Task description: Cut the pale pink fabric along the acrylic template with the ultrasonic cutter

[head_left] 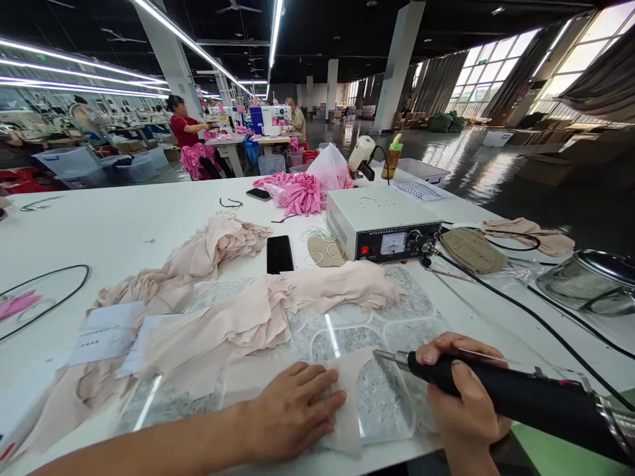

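My left hand lies flat, fingers stretched out, on a beige fabric piece over a clear patterned sheet. My right hand is wrapped round a black handheld ultrasonic cutter. Its metal tip points left and meets or hovers just over the fabric's upper right corner; contact I cannot tell. Beyond my left hand, a stack of beige fabric pieces lies on the sheet, with another beige stack to its right.
A control box with a dial stands at the back, its black cable running along the right. A phone, pink straps, a glass pot and a beige heap occupy the white table. Two people sit or stand beyond.
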Demonstrator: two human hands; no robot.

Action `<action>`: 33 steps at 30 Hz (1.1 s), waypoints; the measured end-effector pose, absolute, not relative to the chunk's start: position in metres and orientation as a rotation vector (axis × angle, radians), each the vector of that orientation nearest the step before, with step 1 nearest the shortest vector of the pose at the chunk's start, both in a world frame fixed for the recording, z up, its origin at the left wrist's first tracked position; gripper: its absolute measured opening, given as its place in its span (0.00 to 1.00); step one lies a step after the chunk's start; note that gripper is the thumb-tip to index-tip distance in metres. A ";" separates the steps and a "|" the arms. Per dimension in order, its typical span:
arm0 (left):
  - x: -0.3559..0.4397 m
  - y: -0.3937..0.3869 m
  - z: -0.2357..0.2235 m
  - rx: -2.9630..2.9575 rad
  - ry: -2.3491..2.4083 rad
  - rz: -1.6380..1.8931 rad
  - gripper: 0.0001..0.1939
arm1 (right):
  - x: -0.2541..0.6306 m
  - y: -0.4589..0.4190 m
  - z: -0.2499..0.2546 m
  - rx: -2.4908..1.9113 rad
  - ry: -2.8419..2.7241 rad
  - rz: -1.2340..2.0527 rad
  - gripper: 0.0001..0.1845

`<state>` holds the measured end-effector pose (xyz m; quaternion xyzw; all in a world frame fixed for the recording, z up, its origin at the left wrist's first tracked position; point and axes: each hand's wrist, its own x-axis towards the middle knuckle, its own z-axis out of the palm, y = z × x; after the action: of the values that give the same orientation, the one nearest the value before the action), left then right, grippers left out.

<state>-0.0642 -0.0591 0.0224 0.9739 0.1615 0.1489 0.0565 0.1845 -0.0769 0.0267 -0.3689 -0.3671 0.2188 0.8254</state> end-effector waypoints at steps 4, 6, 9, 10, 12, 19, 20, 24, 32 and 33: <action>-0.067 -0.049 0.020 2.969 0.334 0.422 0.14 | 0.193 -0.085 0.026 -0.840 -0.781 0.457 0.07; -0.068 -0.041 0.021 2.972 0.248 0.387 0.13 | 0.197 -0.091 0.027 -0.866 -0.774 0.452 0.06; -0.069 -0.031 0.026 2.965 0.138 0.334 0.11 | 0.200 -0.097 0.030 -0.893 -0.764 0.444 0.06; -0.069 -0.029 0.028 2.959 0.117 0.330 0.11 | 0.201 -0.098 0.032 -0.902 -0.762 0.445 0.07; -0.067 -0.027 0.031 2.938 0.115 0.346 0.10 | 0.202 -0.101 0.033 -0.926 -0.767 0.457 0.06; -0.053 -0.043 0.024 2.890 0.376 0.501 0.14 | 0.205 -0.101 0.029 -0.908 -0.790 0.450 0.06; -0.051 -0.044 0.022 2.898 0.391 0.503 0.15 | 0.206 -0.100 0.028 -0.895 -0.797 0.455 0.07; -0.047 -0.035 0.019 2.974 0.292 0.420 0.14 | 0.210 -0.103 0.026 -0.899 -0.848 0.470 0.07; -0.034 -0.005 0.044 3.116 -0.064 0.212 0.12 | 0.210 -0.125 0.040 -1.014 -0.698 0.513 0.09; -0.031 -0.009 0.044 3.111 -0.039 0.238 0.12 | 0.209 -0.126 0.042 -1.020 -0.688 0.526 0.09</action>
<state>-0.0308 -0.0090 0.0437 0.9969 -0.0126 0.0763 0.0108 0.2094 -0.1260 0.0418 -0.4727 -0.3187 0.2437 0.7846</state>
